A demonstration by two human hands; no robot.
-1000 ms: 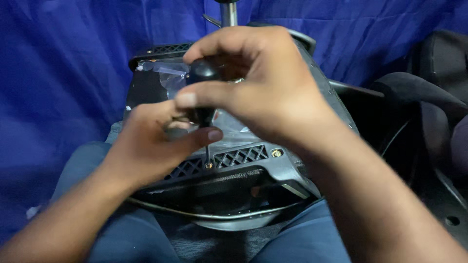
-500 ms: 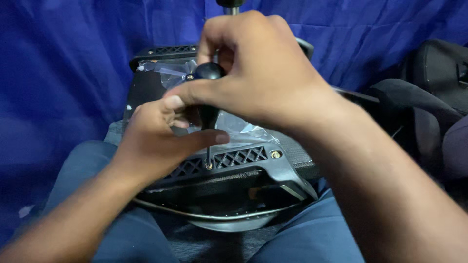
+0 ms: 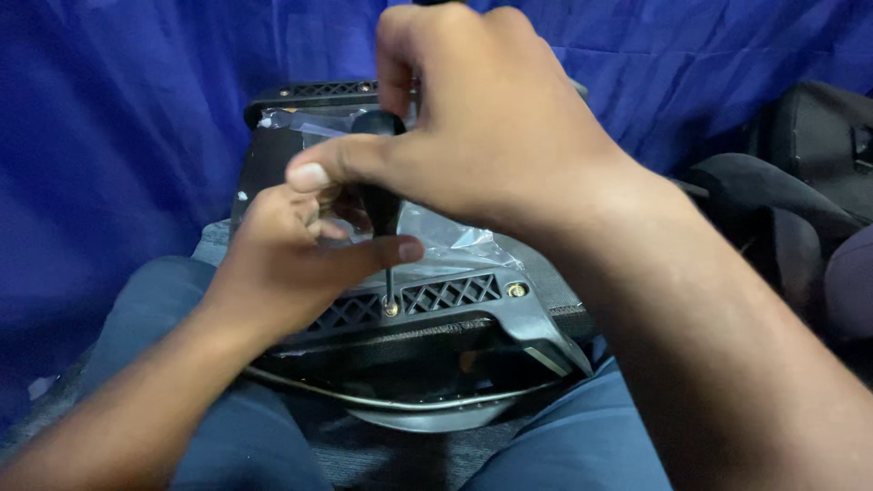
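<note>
With our right hand [image 3: 491,136] in a closed grip on the screwdriver [image 3: 380,186] handle and our left hand [image 3: 291,264] pinching its shaft, we judge it best to stand the tip square in the brass screw [image 3: 391,307] of the black plastic housing [image 3: 473,314].

Down at the bottom of the view, the person's lap [image 3: 227,427] is doing the carrying here: two thighs in blue-grey trousers, one at lower left, one at lower right [image 3: 564,445], knees apart. Across them rests a black plastic chair base [image 3: 473,318], upside-down by the look of it, with lattice vents along its near face and brass-coloured screws set into it. Its curved lower rim, edged by a pale wire [image 3: 391,400], dips into the gap between the thighs. A crumpled clear plastic bag [image 3: 446,238] lies on top of the base. Behind everything hangs a blue cloth [image 3: 118,118].
</note>
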